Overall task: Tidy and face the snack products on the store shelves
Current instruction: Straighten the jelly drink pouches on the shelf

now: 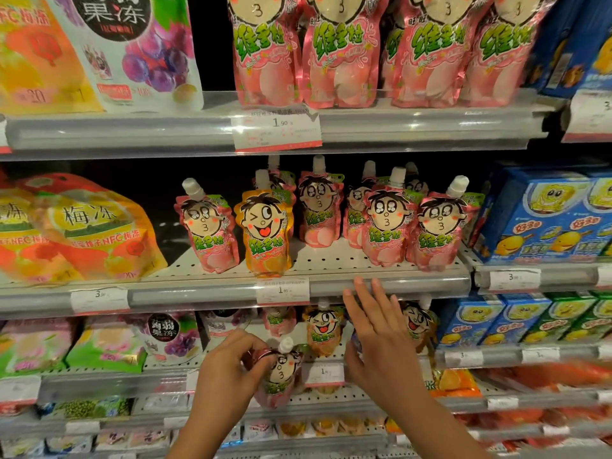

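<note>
My left hand [228,369] grips a pink spouted jelly pouch [278,376] by its upper part, in front of the lower shelf. With straight fingers, my right hand [381,339] reaches up toward the front rail of the middle shelf [390,283]; whether the fingertips touch it I cannot tell. On that middle shelf stand several pink pouches [384,226] and one orange pouch [266,233], all facing forward. Behind my hands, on the lower shelf, stand two orange pouches [323,329] and another pink one [280,321].
Large plum-jelly bags [82,226] lie at the left of the middle shelf, blue snack boxes [543,217] at the right. The top shelf holds more pink pouches [337,54]. Price tags [283,291] hang on the rails. Green and pink bags [106,349] sit lower left.
</note>
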Demonstrator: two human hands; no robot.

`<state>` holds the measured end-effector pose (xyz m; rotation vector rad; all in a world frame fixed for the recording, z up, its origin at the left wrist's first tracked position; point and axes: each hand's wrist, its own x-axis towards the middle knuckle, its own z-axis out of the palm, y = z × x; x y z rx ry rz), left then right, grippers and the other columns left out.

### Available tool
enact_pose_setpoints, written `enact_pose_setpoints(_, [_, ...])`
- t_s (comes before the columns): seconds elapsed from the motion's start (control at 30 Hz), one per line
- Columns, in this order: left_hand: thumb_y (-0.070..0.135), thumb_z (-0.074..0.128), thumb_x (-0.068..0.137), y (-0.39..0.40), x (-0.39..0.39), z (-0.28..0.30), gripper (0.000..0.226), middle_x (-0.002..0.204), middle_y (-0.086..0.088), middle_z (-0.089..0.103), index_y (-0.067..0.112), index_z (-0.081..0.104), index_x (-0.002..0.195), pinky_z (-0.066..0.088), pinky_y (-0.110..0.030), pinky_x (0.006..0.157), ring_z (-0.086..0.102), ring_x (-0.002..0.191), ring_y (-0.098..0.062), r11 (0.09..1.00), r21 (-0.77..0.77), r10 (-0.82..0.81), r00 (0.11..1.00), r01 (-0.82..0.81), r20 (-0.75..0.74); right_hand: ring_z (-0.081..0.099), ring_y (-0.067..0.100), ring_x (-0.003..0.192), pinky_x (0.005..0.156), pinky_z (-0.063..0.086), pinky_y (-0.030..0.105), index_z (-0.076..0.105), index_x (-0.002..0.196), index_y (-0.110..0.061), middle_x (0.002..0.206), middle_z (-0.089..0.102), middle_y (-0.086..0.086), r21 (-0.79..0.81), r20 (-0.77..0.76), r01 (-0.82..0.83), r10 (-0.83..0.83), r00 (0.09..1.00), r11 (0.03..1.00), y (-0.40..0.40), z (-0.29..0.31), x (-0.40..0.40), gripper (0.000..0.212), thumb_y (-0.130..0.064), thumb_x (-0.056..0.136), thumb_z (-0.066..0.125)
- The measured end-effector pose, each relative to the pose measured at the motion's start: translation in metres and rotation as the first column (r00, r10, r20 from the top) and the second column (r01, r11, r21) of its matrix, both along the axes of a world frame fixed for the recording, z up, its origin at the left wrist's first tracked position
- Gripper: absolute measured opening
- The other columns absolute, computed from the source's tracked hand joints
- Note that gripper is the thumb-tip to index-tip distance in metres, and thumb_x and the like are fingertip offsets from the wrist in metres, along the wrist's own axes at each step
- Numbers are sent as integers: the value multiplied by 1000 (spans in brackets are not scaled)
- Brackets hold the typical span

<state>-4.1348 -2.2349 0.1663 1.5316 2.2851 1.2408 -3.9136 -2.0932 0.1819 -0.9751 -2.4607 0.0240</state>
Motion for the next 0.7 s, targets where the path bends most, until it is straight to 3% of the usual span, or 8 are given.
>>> enact_pose_setpoints(0.1, [20, 88, 78, -3, 12, 25, 31, 82, 15, 63, 37, 64, 68, 40, -15, 60, 58, 73, -9, 999, 36, -34, 999, 33, 8, 13, 28, 157, 122, 27, 53, 39, 156, -19, 168, 23, 3, -45, 50, -1, 3, 999, 999, -7, 11, 3, 68, -38, 91, 40])
enact_pose_setpoints(0.2, [20, 88, 78, -5, 22, 46, 28, 81, 12, 62, 35, 66, 69, 37, -14, 59, 58, 72, -9, 995, 88, -40, 998, 37, 38, 30, 13, 150, 120, 36, 37, 43, 152, -30, 158, 39, -12, -218, 10, -62, 66, 998, 974, -23, 37, 7, 59, -52, 98, 41])
enact_pose_setpoints(0.27, [19, 88, 77, -7, 28, 57, 28, 80, 12, 61, 35, 66, 69, 36, -12, 61, 57, 72, -9, 991, 127, -53, 998, 48, 38, 53, -13, 114, 101, 46, 19, 46, 146, -42, 122, 55, -37, -356, -99, -149, 122, 988, 923, -37, 60, 8, 50, -56, 98, 53])
enact_pose_setpoints(0.33, [17, 88, 76, -8, 34, 66, 29, 79, 13, 60, 34, 65, 69, 36, -11, 62, 57, 72, -8, 985, 159, -74, 997, 69, 27, 60, -13, 84, 76, 43, 8, 52, 130, -52, 88, 57, -42, -421, -157, -212, 159, 975, 882, -48, 75, 5, 37, -54, 95, 61])
enact_pose_setpoints(0.47, [17, 88, 77, -8, 46, 76, 29, 80, 14, 59, 36, 66, 73, 37, -10, 63, 57, 72, -8, 972, 204, -118, 993, 118, -15, 69, 0, 74, 67, 52, 15, 68, 106, -46, 83, 64, -40, -458, -315, -275, 135, 939, 846, -54, 83, 2, 18, -32, 95, 70])
enact_pose_setpoints(0.57, [40, 73, 87, -9, 50, 77, 7, 90, 18, 62, 39, 66, 88, 40, -10, 69, 60, 82, -5, 964, 232, -128, 992, 127, -13, 67, 3, 70, 60, 50, 17, 70, 90, -45, 78, 70, -25, -436, -378, -284, 112, 919, 854, -49, 86, 8, 18, -28, 95, 71])
enact_pose_setpoints(0.63, [52, 58, 93, -11, 43, 72, 19, 107, 25, 63, 41, 65, 107, 41, -9, 81, 60, 100, 1, 967, 234, -95, 995, 98, -26, 67, 8, 66, 59, 53, 29, 72, 91, -40, 73, 71, -16, -407, -441, -269, 70, 895, 873, -45, 90, 12, 10, -30, 94, 70])
enact_pose_setpoints(0.7, [52, 51, 97, -11, 28, 59, 36, 128, 24, 59, 33, 63, 125, 37, -16, 100, 53, 121, -1, 970, 245, 27, 986, 14, -164, 68, 10, 65, 58, 56, 34, 72, 94, -38, 71, 71, -12, -339, -526, -234, 22, 850, 911, -40, 98, 15, 13, -26, 94, 71])
